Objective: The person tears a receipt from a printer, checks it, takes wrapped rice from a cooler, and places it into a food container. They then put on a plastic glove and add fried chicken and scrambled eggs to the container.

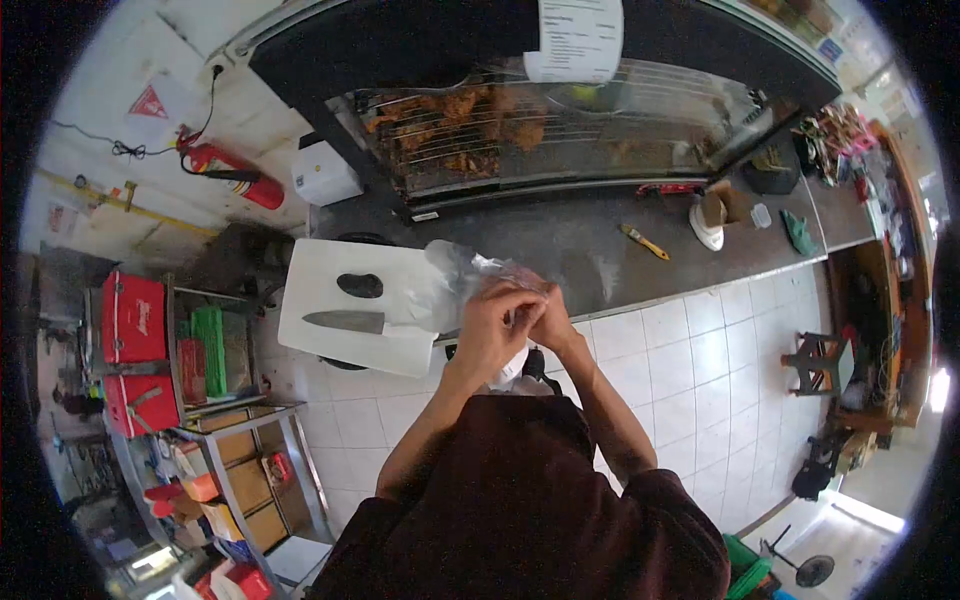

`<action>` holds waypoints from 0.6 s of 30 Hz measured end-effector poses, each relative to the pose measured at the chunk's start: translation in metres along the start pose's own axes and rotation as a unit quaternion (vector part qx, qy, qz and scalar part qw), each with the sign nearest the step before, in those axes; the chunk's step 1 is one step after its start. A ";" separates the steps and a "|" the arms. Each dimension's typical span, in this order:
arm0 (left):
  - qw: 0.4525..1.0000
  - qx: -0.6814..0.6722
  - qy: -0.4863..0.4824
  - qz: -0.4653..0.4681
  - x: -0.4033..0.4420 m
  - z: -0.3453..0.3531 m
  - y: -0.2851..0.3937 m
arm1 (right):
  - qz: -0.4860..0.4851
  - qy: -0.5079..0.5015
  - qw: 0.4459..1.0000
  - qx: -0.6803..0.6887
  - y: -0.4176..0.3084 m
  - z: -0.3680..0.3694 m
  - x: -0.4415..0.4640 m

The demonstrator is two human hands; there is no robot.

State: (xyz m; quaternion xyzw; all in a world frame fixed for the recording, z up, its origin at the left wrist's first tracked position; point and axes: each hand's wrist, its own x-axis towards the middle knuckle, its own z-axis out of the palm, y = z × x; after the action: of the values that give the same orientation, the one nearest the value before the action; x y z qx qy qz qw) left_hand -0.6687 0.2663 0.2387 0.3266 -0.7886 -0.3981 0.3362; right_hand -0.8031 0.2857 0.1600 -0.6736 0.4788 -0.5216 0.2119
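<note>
My left hand [488, 325] and my right hand [552, 322] meet in front of my body at the counter's near edge. Between their pinched fingers is a clear plastic bag [455, 272], crumpled and shiny, which spreads left over the edge of a white cutting board [305, 285]. A wide-bladed knife [345, 321] with a white handle lies flat on that board. Above the knife is a dark oval shape [360, 286]; whether it is an object or a cut-out, I cannot make out.
Behind the counter [590, 255] stands a glass display case [640, 120] with browned food on racks. A yellow-handled brush [645, 242], a white container [706, 228] and a green cloth-like item [798, 232] sit to the right. Red boxes [135, 318] and a fire extinguisher [235, 175] are at left.
</note>
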 end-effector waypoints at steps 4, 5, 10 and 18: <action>0.999 -0.025 0.036 -0.011 0.002 -0.006 0.007 | 0.185 0.044 0.919 0.345 -0.011 -0.004 0.005; 0.999 -0.013 0.037 -0.009 0.002 -0.009 0.007 | 0.216 0.068 0.854 0.469 -0.015 -0.005 0.010; 1.000 0.010 0.000 -0.017 0.005 -0.015 0.002 | 0.149 -0.149 0.942 0.263 0.019 0.010 0.003; 0.989 0.140 -0.052 -0.003 -0.022 -0.012 0.011 | -0.024 -0.075 0.992 0.098 0.052 0.046 -0.010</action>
State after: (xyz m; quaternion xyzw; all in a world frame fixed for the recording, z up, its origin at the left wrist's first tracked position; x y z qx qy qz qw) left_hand -0.6493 0.2842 0.2478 0.3515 -0.8520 -0.3014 0.2444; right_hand -0.7833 0.2609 0.0977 -0.6982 0.3914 -0.5192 0.2996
